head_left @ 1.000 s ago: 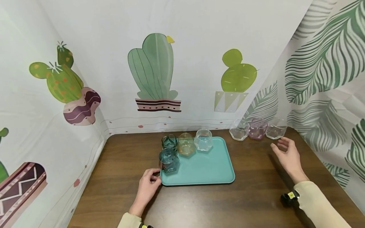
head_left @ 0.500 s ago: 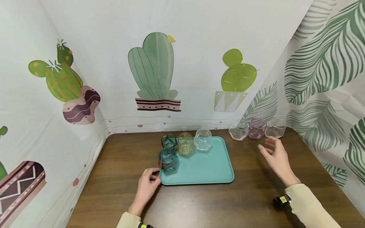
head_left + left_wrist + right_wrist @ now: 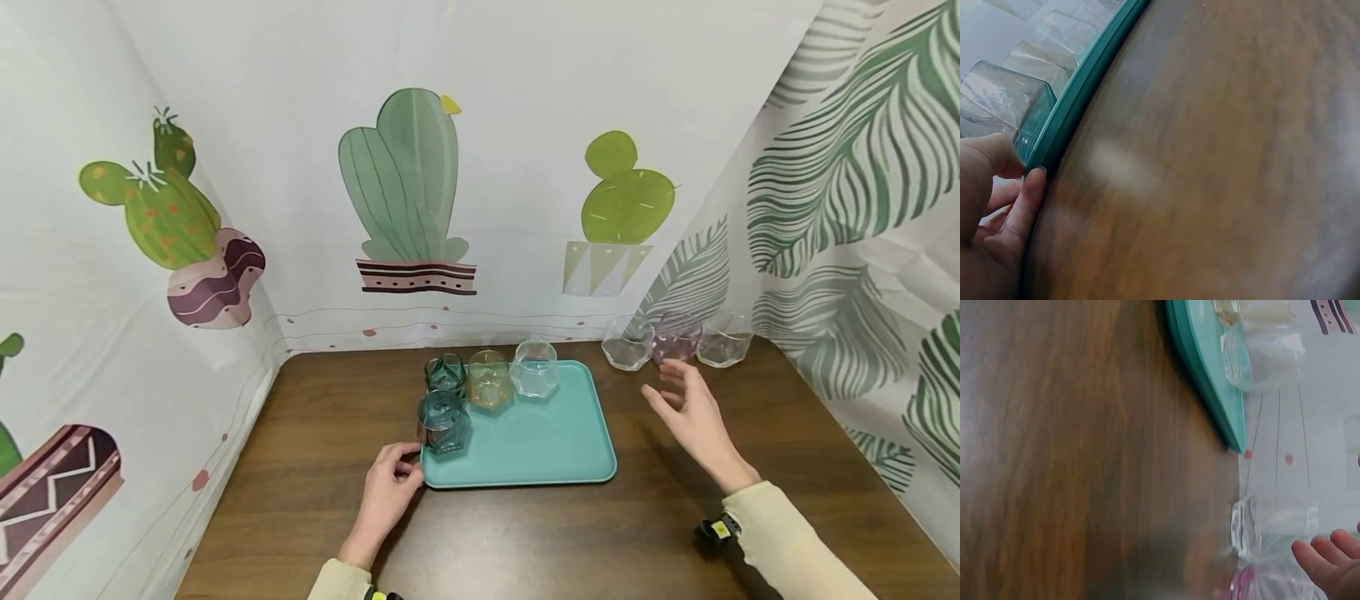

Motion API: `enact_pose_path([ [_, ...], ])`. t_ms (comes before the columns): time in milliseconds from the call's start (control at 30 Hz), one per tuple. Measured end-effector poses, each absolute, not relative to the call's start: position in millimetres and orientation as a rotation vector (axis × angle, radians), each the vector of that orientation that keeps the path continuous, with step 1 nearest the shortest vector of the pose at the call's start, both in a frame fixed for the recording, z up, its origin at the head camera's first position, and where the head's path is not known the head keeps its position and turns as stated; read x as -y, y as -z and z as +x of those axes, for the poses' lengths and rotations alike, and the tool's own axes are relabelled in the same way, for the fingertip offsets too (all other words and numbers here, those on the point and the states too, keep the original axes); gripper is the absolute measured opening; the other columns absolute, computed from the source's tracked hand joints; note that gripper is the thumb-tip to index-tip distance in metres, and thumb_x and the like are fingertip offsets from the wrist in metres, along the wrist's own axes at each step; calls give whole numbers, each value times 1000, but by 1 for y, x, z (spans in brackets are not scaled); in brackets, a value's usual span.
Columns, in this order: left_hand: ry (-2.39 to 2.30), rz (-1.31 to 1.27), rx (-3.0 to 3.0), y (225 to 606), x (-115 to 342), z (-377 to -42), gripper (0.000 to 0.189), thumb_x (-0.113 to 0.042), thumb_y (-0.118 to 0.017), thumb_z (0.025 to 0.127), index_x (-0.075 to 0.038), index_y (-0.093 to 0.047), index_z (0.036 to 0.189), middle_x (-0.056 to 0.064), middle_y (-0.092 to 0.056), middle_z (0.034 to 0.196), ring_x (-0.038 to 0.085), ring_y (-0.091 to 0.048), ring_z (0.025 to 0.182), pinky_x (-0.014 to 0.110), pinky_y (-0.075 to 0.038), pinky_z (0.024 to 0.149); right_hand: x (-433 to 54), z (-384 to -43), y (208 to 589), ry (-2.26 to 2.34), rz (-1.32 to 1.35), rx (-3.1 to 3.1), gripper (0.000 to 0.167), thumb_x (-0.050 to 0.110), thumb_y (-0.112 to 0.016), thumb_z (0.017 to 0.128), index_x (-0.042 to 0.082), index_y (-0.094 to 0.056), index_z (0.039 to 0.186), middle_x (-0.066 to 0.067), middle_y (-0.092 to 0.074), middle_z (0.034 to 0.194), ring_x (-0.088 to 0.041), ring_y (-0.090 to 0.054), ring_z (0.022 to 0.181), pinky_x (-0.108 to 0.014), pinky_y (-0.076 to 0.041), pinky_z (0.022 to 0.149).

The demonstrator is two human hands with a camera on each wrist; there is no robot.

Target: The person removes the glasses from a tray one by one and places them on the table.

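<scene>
A turquoise tray (image 3: 540, 446) lies on the table, bearing a dark green glass (image 3: 446, 375), a blue-grey glass (image 3: 442, 425), an amber glass (image 3: 490, 385) and a clear glass (image 3: 536, 373) along its left and back sides. With thumb and finger my left hand (image 3: 386, 492) pinches the tray's front left corner, as the left wrist view shows close up. My right hand (image 3: 696, 421) hovers over the table, fingers loosely bent, holding nothing. Just beyond its fingertips stands a purple glass (image 3: 677, 337), between a clear faceted glass (image 3: 627, 343) and another clear glass (image 3: 724, 342).
The brown wooden table (image 3: 510, 542) meets a white cloth backdrop (image 3: 517, 208) with printed cacti right behind the glasses. A leaf-patterned cloth (image 3: 855, 208) bounds the right side. Bare wood lies between the tray and the right-hand row of glasses.
My right hand has moved left, from in front of the rightmost clear glass to in front of the purple one. My left hand, the tray and the glasses have stayed in place.
</scene>
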State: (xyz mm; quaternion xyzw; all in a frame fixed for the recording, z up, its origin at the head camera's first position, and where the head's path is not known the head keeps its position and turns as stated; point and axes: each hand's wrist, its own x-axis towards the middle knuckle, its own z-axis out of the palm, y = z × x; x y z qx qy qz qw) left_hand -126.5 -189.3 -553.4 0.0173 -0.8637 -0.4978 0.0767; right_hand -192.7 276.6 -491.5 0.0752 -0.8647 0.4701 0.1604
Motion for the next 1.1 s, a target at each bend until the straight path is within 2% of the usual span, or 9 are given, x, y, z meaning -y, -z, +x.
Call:
enact_pose_path([
  [233,1490,64,2601,553,189,-127,30,2,-68,88,-2,-73,117,14,-65,120,12,-65,83,21,-56,69,-257,-198,493,-1352,297,2468,57,12,-71,98,-8,-44,144,-29,-53,139,-43,-57,124,-7,-47,90],
  [367,1488,73,2607,552,188,-126,31,1,-68,88,-3,-73,118,14,-64,120,12,-65,84,21,-55,69,-247,-202,494,-1351,320,2486,57,15,-71,99,-6,-44,145,-28,-52,141,-42,-57,125,-26,-55,94],
  [467,1486,75,2608,552,188,-126,30,1,-68,88,-3,-73,118,13,-64,120,12,-65,84,21,-55,69,-239,-204,493,-1351,322,2505,58,18,-70,100,-4,-43,146,-26,-52,142,-41,-57,126,-43,-55,95],
  [600,1480,77,2607,552,188,-126,30,1,-68,88,-3,-73,117,13,-65,120,12,-65,84,21,-56,69,-228,-208,491,-1366,355,2490,56,15,-70,100,-5,-44,145,-27,-52,141,-44,-57,125,-54,-53,95],
  [733,1475,74,2603,552,188,-127,30,1,-68,88,-3,-73,117,13,-65,119,12,-65,84,21,-55,70,-219,-214,492,-1380,383,2464,56,11,-71,98,-7,-44,144,-28,-52,141,-46,-56,125,-56,-53,95],
  [1100,1478,71,2600,552,188,-126,31,2,-68,87,-3,-73,117,13,-65,119,10,-65,82,21,-56,69,-202,-224,490,-1423,420,2527,60,15,-71,99,-4,-42,148,-28,-50,144,-43,-53,129,-58,-52,98],
])
